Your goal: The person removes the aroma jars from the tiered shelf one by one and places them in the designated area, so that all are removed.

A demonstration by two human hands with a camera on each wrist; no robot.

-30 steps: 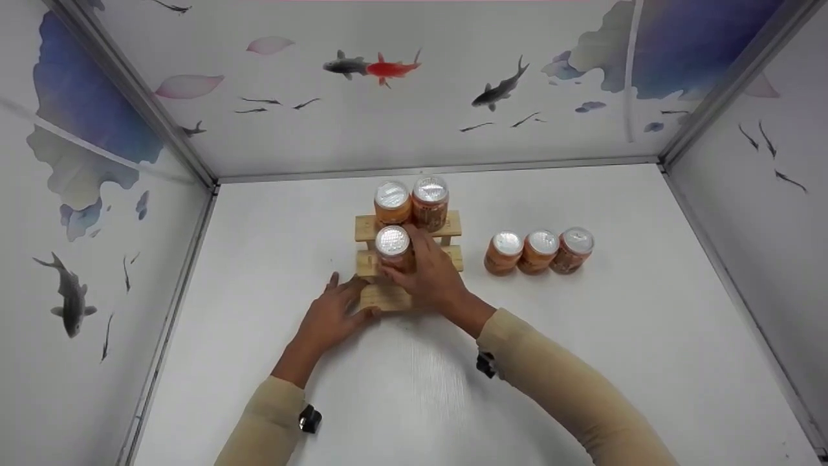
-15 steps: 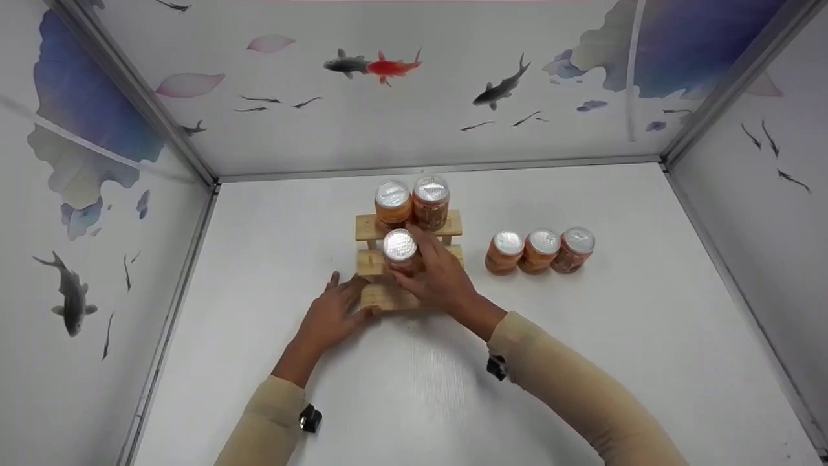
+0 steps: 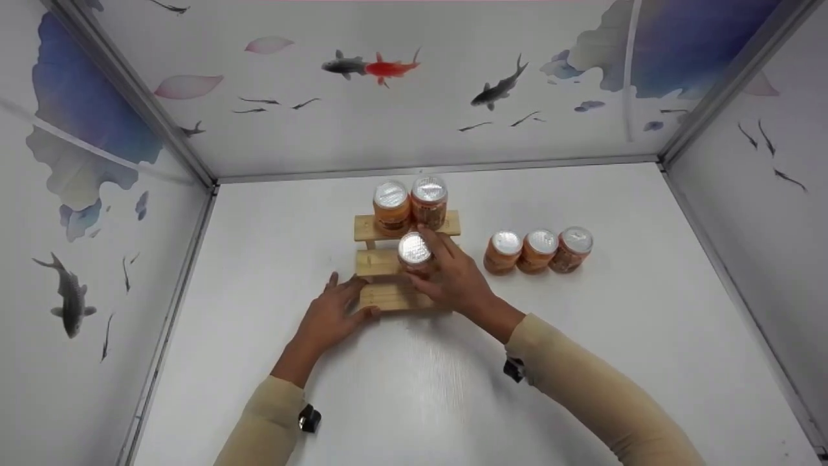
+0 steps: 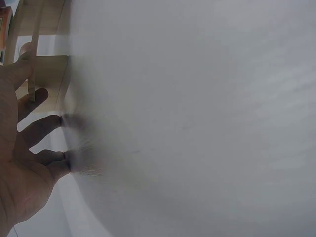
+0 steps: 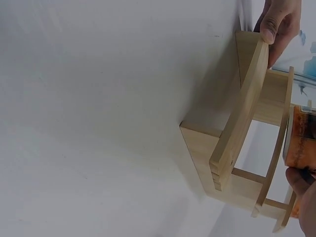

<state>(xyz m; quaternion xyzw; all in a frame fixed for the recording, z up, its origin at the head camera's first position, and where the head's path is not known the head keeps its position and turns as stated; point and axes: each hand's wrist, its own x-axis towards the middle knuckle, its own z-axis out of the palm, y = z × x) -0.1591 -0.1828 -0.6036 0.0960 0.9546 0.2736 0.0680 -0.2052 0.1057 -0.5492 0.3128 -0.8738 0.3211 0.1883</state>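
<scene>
A three-step wooden rack (image 3: pixel 381 262) stands mid-table. Two orange jars with silver lids (image 3: pixel 391 207) (image 3: pixel 429 202) sit side by side on its top step. My right hand (image 3: pixel 453 278) grips a third jar (image 3: pixel 414 249) on the middle step, fingers wrapped around its right side. The right wrist view shows that jar (image 5: pixel 302 138) at the far right beside the rack (image 5: pixel 237 148). My left hand (image 3: pixel 336 309) lies on the table at the rack's front left corner, fingers spread and thumb against the lowest step. In the left wrist view the left hand (image 4: pixel 24 148) touches the rack (image 4: pixel 49 79).
Three more orange jars (image 3: pixel 504 251) (image 3: pixel 541 249) (image 3: pixel 572 247) stand in a row on the white table (image 3: pixel 582 362), right of the rack. Walls printed with fish close in the left, back and right sides.
My right hand has slid the held jar rightward along the middle step, towards its centre. The left hand and the rack have stayed put.
</scene>
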